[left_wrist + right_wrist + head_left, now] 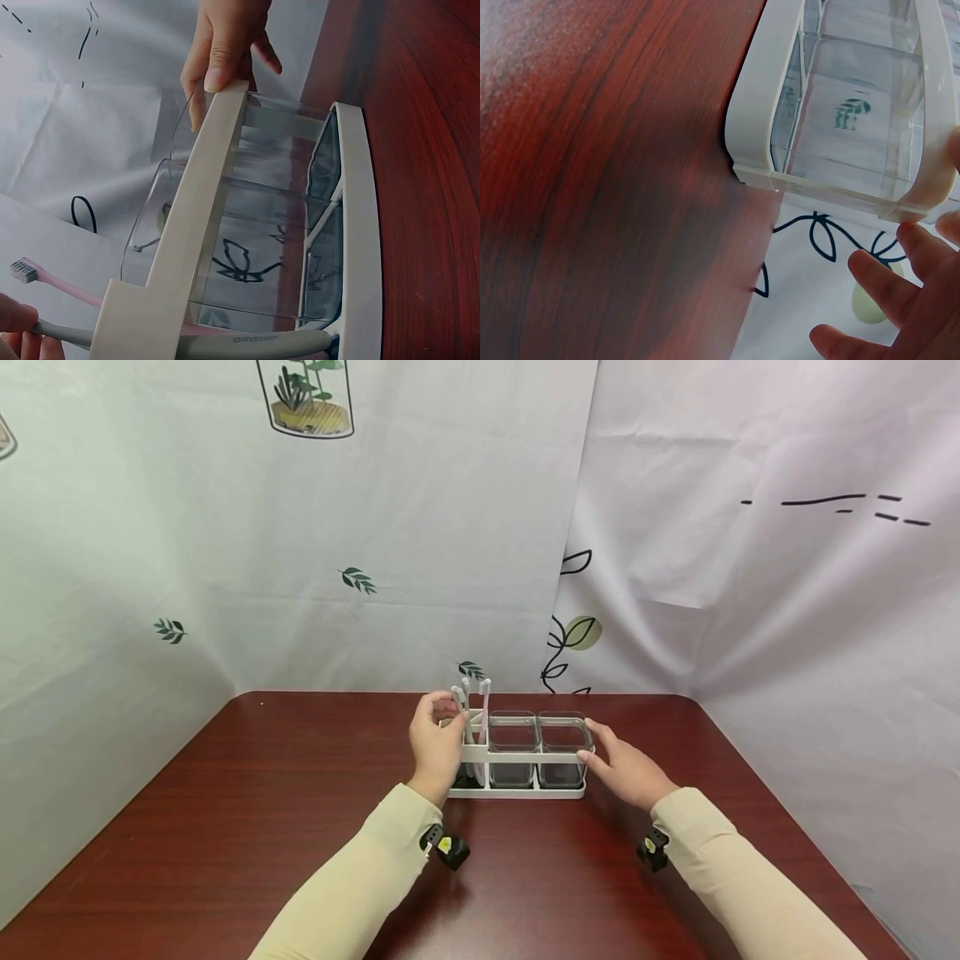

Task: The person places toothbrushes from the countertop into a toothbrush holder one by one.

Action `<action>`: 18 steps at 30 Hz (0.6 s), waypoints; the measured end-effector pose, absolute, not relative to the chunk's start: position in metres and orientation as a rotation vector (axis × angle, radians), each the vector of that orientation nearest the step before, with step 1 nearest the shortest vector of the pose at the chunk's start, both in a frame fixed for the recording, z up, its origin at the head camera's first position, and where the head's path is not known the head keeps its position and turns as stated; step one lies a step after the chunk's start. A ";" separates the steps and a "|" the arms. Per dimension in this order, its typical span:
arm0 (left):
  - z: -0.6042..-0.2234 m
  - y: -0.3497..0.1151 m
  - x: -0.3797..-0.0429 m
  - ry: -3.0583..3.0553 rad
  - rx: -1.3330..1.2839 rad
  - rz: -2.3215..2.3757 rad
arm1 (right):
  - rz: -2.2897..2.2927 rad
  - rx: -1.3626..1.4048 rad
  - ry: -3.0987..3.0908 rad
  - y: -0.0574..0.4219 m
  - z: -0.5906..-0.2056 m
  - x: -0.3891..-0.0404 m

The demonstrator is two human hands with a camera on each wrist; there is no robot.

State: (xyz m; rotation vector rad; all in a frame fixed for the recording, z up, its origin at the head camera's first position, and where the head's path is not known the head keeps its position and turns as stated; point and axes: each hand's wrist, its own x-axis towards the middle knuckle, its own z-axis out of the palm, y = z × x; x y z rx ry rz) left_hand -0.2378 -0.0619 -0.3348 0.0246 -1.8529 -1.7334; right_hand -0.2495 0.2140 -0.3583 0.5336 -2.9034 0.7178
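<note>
A white toothbrush holder point(525, 758) stands on the table, with two clear cups, a middle cup point(513, 774) and a right cup point(562, 775), set in its frame. Several toothbrushes stand upright in its left part. My left hand point(437, 747) is at that end and pinches a grey toothbrush point(255, 345) near its neck; the brush's lower end is down inside the holder. A pink toothbrush point(64, 289) leans beside it, bristles up. My right hand point(626, 772) grips the holder's right end, thumb on the front rail and fingers spread round the corner.
The holder is on a dark red wooden table point(300, 827), toward its far edge. Behind and on both sides hangs a white printed cloth point(420, 527). Black wrist cameras, one on the left wrist point(452, 852) and one on the right wrist point(652, 850), sit over the sleeves.
</note>
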 end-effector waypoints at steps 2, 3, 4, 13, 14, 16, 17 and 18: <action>-0.335 -0.061 -0.237 -1.845 0.026 -1.727 | 0.716 0.532 -2.903 0.214 -0.358 -0.250; -0.335 -0.061 -0.237 -1.840 0.027 -1.727 | 0.714 0.531 -2.904 0.214 -0.358 -0.250; -0.335 -0.061 -0.238 -1.838 0.030 -1.726 | 0.714 0.531 -2.905 0.214 -0.358 -0.250; -0.339 -0.060 -0.238 -1.795 0.020 -1.727 | 0.723 0.526 -2.907 0.214 -0.358 -0.249; -0.339 -0.060 -0.238 -1.790 0.018 -1.727 | 0.725 0.525 -2.906 0.214 -0.358 -0.249; -0.340 -0.060 -0.238 -1.786 0.015 -1.725 | 0.726 0.525 -2.906 0.214 -0.358 -0.249; -0.340 -0.060 -0.238 -1.788 0.016 -1.726 | 0.727 0.525 -2.908 0.214 -0.358 -0.249; -0.340 -0.060 -0.238 -1.789 0.014 -1.723 | 0.728 0.524 -2.909 0.214 -0.358 -0.249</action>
